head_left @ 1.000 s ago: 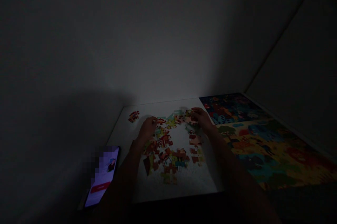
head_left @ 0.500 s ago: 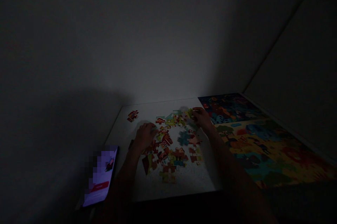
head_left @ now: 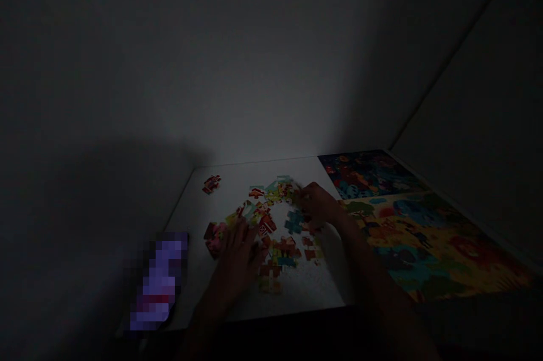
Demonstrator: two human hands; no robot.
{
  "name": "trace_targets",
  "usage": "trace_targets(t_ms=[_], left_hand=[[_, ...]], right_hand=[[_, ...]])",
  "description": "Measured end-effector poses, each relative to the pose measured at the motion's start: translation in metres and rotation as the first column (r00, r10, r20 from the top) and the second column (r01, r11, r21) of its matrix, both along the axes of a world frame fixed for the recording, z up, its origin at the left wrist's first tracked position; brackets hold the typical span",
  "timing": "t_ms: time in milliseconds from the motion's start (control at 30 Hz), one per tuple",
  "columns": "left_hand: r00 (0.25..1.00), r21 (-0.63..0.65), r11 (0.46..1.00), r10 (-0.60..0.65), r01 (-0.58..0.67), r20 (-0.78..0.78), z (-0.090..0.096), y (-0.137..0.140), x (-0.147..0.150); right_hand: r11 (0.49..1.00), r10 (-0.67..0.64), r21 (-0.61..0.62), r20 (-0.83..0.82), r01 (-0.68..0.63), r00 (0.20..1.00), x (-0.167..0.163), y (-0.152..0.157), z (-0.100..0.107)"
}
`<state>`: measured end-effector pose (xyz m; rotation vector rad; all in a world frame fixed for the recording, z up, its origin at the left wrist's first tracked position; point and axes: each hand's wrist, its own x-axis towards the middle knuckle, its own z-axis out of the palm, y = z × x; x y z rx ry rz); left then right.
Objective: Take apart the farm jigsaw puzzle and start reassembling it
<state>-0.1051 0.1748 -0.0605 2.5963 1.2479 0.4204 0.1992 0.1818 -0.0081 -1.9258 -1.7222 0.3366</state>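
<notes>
Left hand (head_left: pixel 237 248) nearer, flat on pieces (head_left: pixel 278 236)

A phone (head_left: pixel 159 282) is lying at the near left corner of the white table (head_left: pixel 224 180), its screen glowing purple in the dim room. 2 finished puzzles are sitting side by side along the right: a dark blue puzzle (head_left: pixel 369 173) at the far end, touching a yellow puzzle (head_left: pixel 432 242) that is stretching toward the near edge. A small red clump (head_left: pixel 211 184) is resting alone at the far left of the table. Grey walls (head_left: pixel 254 55) are closing in behind.
</notes>
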Motion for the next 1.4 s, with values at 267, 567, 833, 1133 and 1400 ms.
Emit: trace_targets(t_ms=[267,567,833,1133,1400], left_hand=[[0.988,0.061,0.987,0.149,-0.151,0.039,-0.002,-0.01,-0.015],[0.983,0.071,0.981,0.177,-0.18,0.049,-0.002,-0.012,-0.014],[1.0,0.124,0.992,0.017,-0.018,0.006,-0.008,-0.011,-0.021],[0.996,0.2,0.976,-0.084,0.088,-0.025,-0.019,-0.032,-0.022],[1.0,0.191,0.981,0.018,-0.019,0.01,-0.012,-0.018,0.023]], right_hand=[[0.989,-0.038,-0.149,-0.208,0.006,0.977,0.015,-0.003,0.005],[0.984,0.175,-0.064,0.131,-0.168,0.976,-0.041,-0.05,-0.017],[0.999,0.03,0.008,0.145,-0.031,0.989,-0.062,-0.058,-0.009],[0.91,-0.414,0.095,0.168,0.403,0.895,-0.043,-0.064,-0.022],[0.869,-0.393,-0.118,0.422,0.48,0.817,-0.049,-0.047,-0.041]])
